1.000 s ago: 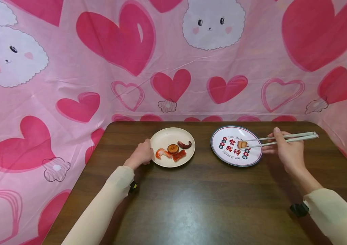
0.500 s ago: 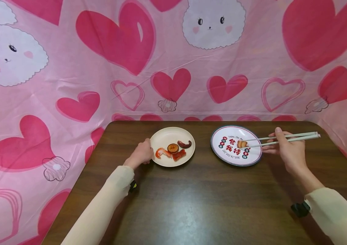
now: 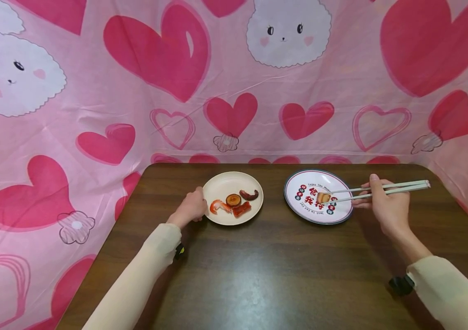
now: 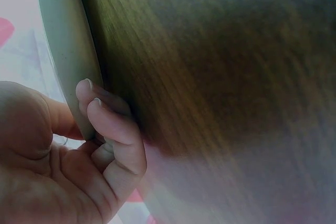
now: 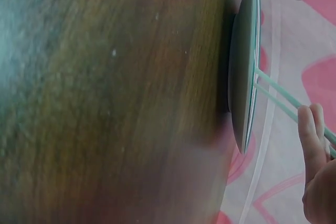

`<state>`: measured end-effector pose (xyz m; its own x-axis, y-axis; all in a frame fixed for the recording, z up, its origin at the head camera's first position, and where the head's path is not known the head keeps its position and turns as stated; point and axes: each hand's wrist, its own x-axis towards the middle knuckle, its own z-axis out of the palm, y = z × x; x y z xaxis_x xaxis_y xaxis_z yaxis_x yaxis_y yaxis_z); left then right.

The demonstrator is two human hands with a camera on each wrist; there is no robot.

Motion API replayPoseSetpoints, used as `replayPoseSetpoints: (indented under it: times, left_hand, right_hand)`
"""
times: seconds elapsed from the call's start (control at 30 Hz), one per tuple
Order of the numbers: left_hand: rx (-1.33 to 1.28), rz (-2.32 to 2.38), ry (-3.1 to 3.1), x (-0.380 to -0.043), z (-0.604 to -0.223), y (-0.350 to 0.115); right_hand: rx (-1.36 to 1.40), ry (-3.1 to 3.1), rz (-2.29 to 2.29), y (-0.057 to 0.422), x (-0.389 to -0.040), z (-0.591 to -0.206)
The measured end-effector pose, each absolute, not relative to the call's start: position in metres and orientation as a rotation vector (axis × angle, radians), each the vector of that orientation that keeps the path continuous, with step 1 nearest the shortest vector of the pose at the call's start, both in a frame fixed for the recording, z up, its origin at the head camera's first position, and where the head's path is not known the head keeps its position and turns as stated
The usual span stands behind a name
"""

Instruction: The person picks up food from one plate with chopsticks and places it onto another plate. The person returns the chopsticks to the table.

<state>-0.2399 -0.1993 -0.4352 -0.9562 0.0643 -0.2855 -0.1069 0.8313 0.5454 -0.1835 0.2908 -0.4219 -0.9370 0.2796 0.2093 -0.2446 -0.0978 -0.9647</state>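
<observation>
My left hand (image 3: 192, 205) grips the left rim of a beige plate (image 3: 226, 184); in the left wrist view its fingers curl at the plate's edge. On that plate lie a shrimp (image 3: 219, 206), a round brown mushroom-like slice (image 3: 233, 200), a curled dark red piece (image 3: 249, 195) and a flat reddish piece (image 3: 242, 209). My right hand (image 3: 391, 208) holds a pair of pale chopsticks (image 3: 407, 185), which slant leftward over a white plate (image 3: 315, 178) with red characters. A layered, pork-belly-like piece (image 3: 323, 198) is on this plate, right by the chopstick tips.
Both plates stand toward the back of a dark wooden table (image 3: 234, 275), a short gap between them. A pink heart-print cloth (image 3: 225, 68) hangs behind and at the sides. Each sleeve has a dark device (image 3: 402, 285) at the wrist.
The pork-belly-like piece has shifted slightly left and toward me on the white plate. The chopstick tips have spread a little and drawn to the right. My left hand stays put.
</observation>
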Motion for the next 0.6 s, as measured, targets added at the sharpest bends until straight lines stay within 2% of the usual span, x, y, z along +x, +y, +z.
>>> replayPoseSetpoints:
  times: [0.6]
  left_hand:
    - [-0.043, 0.850, 2.708, -0.2401, -0.4354, -0.1998]
  right_hand:
    - [-0.269, -1.760, 2.088, 0.2821, -0.1768, -0.4211]
